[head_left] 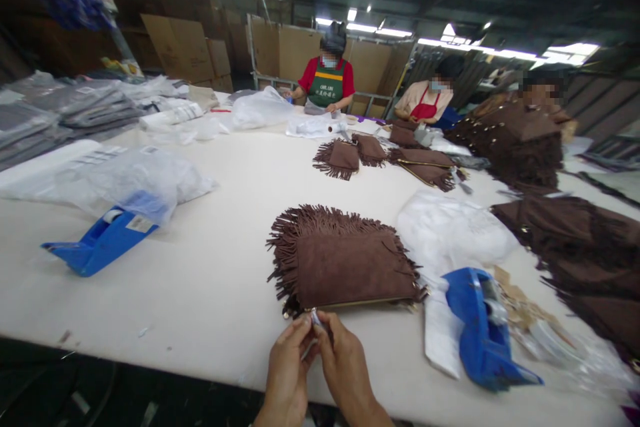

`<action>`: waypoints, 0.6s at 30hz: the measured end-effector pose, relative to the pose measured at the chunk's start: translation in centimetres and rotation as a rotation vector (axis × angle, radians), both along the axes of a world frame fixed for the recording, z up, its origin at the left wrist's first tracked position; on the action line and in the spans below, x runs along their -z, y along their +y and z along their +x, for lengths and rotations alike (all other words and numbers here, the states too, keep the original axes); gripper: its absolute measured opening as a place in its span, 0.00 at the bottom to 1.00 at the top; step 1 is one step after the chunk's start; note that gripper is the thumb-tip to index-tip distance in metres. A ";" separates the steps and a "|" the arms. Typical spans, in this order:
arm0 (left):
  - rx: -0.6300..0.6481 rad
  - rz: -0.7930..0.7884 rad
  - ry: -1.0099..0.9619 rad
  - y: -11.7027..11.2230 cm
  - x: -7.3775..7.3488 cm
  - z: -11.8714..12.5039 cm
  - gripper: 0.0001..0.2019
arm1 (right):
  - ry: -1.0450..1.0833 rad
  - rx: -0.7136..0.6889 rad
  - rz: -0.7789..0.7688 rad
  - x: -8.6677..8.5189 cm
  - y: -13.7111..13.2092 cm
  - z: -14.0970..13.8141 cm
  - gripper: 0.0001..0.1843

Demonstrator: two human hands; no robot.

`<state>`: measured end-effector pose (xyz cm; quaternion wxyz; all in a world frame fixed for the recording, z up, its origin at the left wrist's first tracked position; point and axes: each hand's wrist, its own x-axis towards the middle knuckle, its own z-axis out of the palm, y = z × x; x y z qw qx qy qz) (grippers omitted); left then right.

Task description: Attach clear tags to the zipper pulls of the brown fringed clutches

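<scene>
A dark brown fringed pouch (350,267) lies flat on the white table in front of me, its gold zip edge towards me. At its near left corner, my left hand (290,360) and my right hand (345,360) meet with fingertips pinched together. Between them shows a small silvery piece (315,317), too small to identify; it appears to be at the zip's end. Both hands are closed on it, and the fingers hide most of it.
Blue tape dispensers stand left (105,233) and right (483,333). Clear plastic bags (450,230) and a brown fringed stack (575,253) lie at right. More brown pouches (345,155) sit farther back. Co-workers (327,80) work across the table (215,267).
</scene>
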<state>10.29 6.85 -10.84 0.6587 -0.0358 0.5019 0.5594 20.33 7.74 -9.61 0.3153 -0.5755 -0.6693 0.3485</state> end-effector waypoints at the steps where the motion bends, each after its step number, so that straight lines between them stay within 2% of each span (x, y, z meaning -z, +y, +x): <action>1: -0.017 -0.008 0.003 0.0 0.0 0.2 0.14 | 0.015 0.007 -0.006 0.0 0.0 -0.1 0.12; 6: -0.087 -0.044 -0.010 -0.1 0.2 0.9 0.13 | 0.081 0.017 -0.031 0.2 0.1 -0.3 0.13; 11: -0.102 -0.040 -0.079 -0.1 1.0 1.2 0.11 | 0.079 0.028 -0.032 0.4 -0.2 -0.2 0.13; 14: -0.067 -0.066 -0.155 0.3 1.6 0.8 0.09 | 0.059 0.016 -0.008 0.2 -0.2 -0.1 0.13; 18: 0.067 -0.172 -0.256 0.7 1.5 -0.8 0.03 | 0.074 -0.013 -0.020 0.3 -0.4 -0.3 0.13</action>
